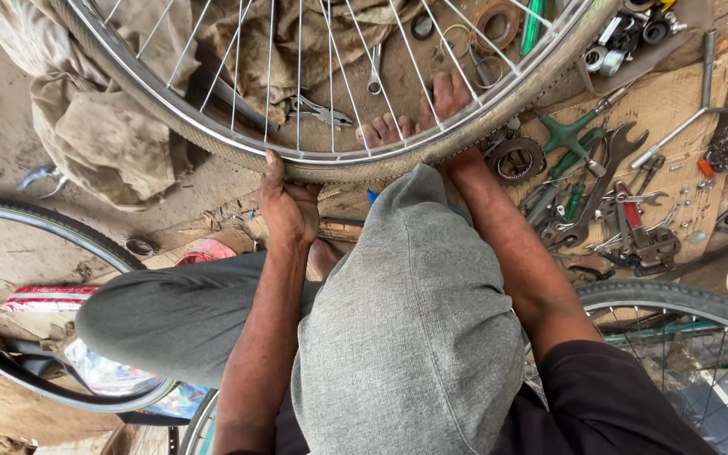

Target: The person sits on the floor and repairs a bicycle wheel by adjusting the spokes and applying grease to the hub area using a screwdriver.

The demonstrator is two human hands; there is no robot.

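Hands point(290, 206) against wheel point(339, 164) edge

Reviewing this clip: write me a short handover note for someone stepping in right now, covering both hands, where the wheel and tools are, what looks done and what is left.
Left hand: gripping the near edge of the bicycle wheel, fingers over the tyre at the rim.
Right hand: hidden behind the raised grey-trousered knee; only the forearm shows, reaching to the same edge of the wheel.
Wheel: stands in front of the seated person, bare toes behind its spokes.
Tools: wrenches and pliers on the cardboard to the right; another pair of pliers lies beyond the spokes.
Done: tyre appears seated along the visible arc.
Left: cannot tell beyond this near section.
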